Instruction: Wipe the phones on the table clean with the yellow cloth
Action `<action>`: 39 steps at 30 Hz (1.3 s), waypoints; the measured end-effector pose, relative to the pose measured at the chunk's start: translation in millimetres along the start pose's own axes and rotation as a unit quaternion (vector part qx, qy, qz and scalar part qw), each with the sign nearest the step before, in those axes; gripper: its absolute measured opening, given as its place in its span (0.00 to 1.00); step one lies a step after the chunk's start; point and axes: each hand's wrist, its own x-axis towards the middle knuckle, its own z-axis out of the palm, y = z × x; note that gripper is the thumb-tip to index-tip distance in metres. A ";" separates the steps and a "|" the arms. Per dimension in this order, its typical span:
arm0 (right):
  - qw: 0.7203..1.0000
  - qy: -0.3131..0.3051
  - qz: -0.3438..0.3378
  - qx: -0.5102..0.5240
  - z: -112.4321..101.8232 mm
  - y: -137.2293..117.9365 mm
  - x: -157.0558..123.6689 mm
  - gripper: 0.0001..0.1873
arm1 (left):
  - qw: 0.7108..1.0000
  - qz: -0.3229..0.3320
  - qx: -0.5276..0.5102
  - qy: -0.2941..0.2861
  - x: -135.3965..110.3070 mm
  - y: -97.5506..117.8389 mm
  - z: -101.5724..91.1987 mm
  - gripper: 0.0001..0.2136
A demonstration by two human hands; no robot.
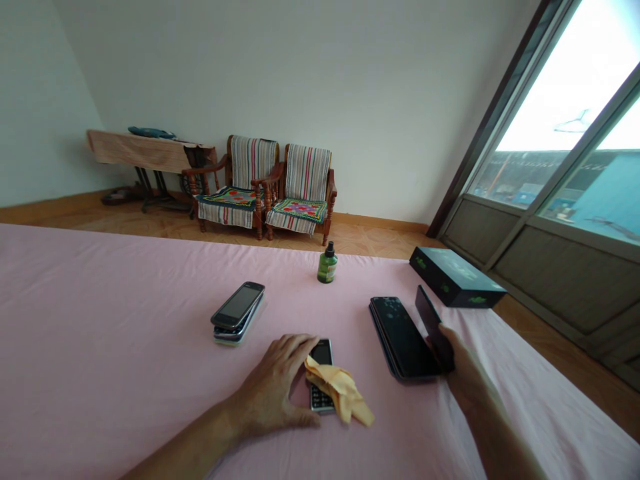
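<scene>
From the person's head we look forward and down, close over the left hand [270,390] and right hand [467,363].

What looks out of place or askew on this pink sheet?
The black box sits at the right edge of the pink sheet, with one corner seeming to overhang the floor, while the phone stack lies well inside.

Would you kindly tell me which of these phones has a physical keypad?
The small phone under the yellow cloth by the left hand; the others show no keys.
</scene>
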 end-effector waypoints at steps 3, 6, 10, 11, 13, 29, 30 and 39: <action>0.999 -0.003 0.047 0.027 0.1 -1.8 0.5 0.15 | 1.000 -0.006 0.005 -0.005 0.4 1.0 -0.7 0.52; 0.997 -0.002 0.065 0.045 0.5 -4.7 -0.4 0.14 | 1.000 -0.009 0.004 -0.008 0.5 1.9 -1.4 0.52; 0.996 -0.005 0.065 0.068 1.1 -10.2 -3.7 0.12 | 1.000 -0.006 0.000 -0.008 0.3 1.2 -1.3 0.52; 0.995 -0.005 0.063 0.076 1.4 -11.7 -4.7 0.12 | 1.000 -0.005 0.000 -0.007 0.2 1.0 -1.2 0.52; 0.994 -0.003 0.061 0.094 2.4 -14.4 -6.4 0.12 | 1.000 -0.006 -0.001 -0.005 0.0 0.7 -0.9 0.51; 0.970 -0.030 0.081 0.229 11.2 -48.8 -42.9 0.29 | 1.000 -0.012 0.000 -0.008 -0.4 3.0 -2.1 0.51; 0.968 -0.043 0.098 0.228 12.3 -50.1 -46.0 0.29 | 1.000 -0.012 0.000 -0.010 -0.3 2.9 -2.0 0.52; 0.948 -0.133 0.185 0.222 19.6 -45.2 -56.6 0.27 | 1.000 -0.019 -0.002 -0.008 0.0 7.9 -5.7 0.51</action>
